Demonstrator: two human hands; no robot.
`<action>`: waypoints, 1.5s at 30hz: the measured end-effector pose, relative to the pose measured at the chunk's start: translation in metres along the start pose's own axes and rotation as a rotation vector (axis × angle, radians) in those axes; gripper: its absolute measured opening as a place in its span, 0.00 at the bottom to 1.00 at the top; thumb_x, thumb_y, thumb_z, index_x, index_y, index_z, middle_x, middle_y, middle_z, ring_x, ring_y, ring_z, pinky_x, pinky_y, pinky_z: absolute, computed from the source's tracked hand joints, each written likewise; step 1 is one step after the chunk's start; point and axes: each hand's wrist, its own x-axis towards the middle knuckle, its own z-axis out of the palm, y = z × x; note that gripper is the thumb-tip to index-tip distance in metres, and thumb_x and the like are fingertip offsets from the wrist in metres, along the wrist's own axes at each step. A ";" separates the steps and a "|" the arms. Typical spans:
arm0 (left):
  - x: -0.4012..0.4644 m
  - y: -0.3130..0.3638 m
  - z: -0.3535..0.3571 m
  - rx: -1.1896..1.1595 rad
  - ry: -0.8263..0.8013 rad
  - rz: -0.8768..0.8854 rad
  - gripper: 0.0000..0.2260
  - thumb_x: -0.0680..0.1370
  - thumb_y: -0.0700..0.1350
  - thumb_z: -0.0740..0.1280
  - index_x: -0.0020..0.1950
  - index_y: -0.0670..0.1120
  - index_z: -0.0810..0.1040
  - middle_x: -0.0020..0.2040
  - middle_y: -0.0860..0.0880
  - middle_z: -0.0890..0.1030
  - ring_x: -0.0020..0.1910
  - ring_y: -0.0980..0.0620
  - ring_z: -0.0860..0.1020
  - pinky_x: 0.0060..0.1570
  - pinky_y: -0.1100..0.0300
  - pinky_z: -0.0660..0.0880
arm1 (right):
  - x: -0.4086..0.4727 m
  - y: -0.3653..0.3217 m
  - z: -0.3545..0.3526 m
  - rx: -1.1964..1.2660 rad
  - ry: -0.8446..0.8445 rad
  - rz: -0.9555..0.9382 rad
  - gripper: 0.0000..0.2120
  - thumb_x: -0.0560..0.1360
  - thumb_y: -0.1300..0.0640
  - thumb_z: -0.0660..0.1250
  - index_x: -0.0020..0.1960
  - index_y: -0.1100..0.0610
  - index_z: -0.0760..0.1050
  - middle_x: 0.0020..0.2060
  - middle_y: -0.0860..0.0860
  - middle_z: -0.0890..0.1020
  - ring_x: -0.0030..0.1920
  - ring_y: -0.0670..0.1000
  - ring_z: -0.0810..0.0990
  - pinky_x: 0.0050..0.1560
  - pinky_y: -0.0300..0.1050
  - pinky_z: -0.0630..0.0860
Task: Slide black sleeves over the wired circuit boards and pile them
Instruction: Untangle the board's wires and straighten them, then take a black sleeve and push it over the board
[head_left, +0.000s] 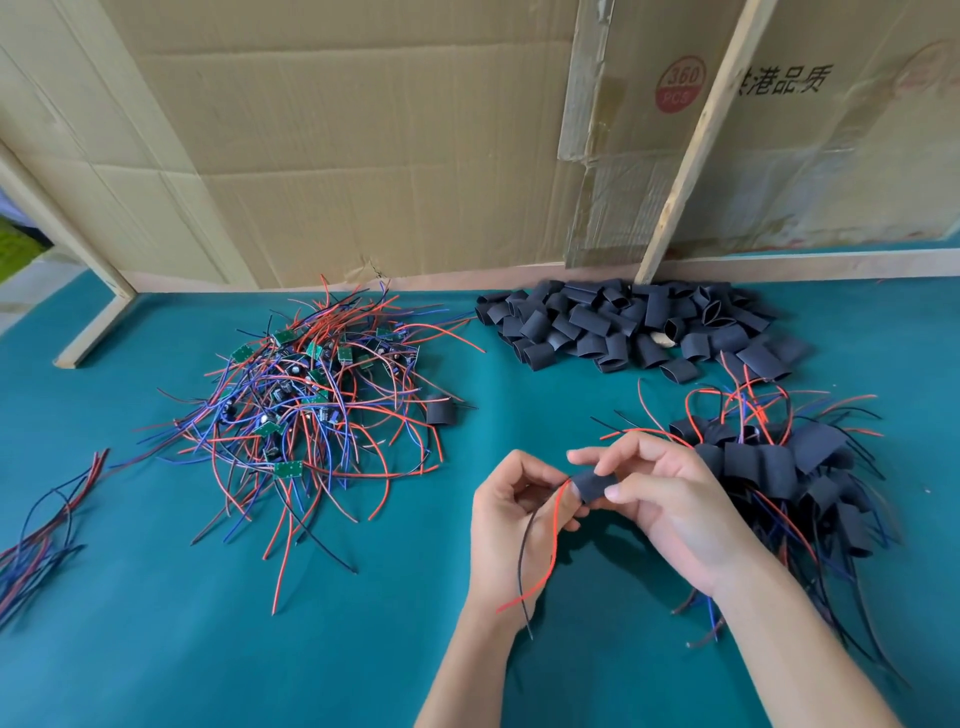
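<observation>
Head view: teal table (156, 649) has open cloth along the near edge left of the hands and between the piles; bare wired boards (311, 395) heaped mid-left, loose black sleeves (634, 325) against the far edge under the cardboard wall (363, 156), sleeved boards (779, 467) piled toward the right edge. Both hands raised over the near-centre, right hand (670, 509) pinching a black sleeve (592, 484) between thumb and fingers, left hand (511, 514) curled round its red and black wires (540, 561) just at the sleeve's mouth. Board inside the sleeve is hidden, a wire bundle (41, 530) is cut off at the left edge.
</observation>
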 end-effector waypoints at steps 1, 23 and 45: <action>0.000 0.001 0.000 -0.006 0.000 -0.005 0.05 0.73 0.40 0.73 0.40 0.45 0.78 0.34 0.41 0.83 0.33 0.48 0.79 0.36 0.59 0.76 | 0.000 -0.001 0.000 -0.004 0.004 0.007 0.10 0.64 0.71 0.66 0.40 0.60 0.81 0.56 0.65 0.85 0.45 0.62 0.84 0.47 0.51 0.83; 0.002 0.000 0.006 0.083 0.102 -0.034 0.06 0.78 0.30 0.67 0.44 0.40 0.76 0.38 0.46 0.79 0.33 0.51 0.82 0.33 0.63 0.75 | -0.034 -0.108 -0.067 -1.087 0.610 0.021 0.23 0.59 0.45 0.62 0.50 0.41 0.85 0.38 0.43 0.87 0.41 0.54 0.86 0.35 0.46 0.78; -0.006 0.005 0.001 0.100 0.084 0.057 0.11 0.73 0.35 0.66 0.49 0.50 0.78 0.41 0.56 0.83 0.39 0.59 0.77 0.40 0.63 0.75 | 0.143 0.009 0.144 -1.507 -0.200 0.014 0.24 0.71 0.65 0.69 0.64 0.49 0.76 0.61 0.53 0.81 0.62 0.59 0.79 0.62 0.52 0.77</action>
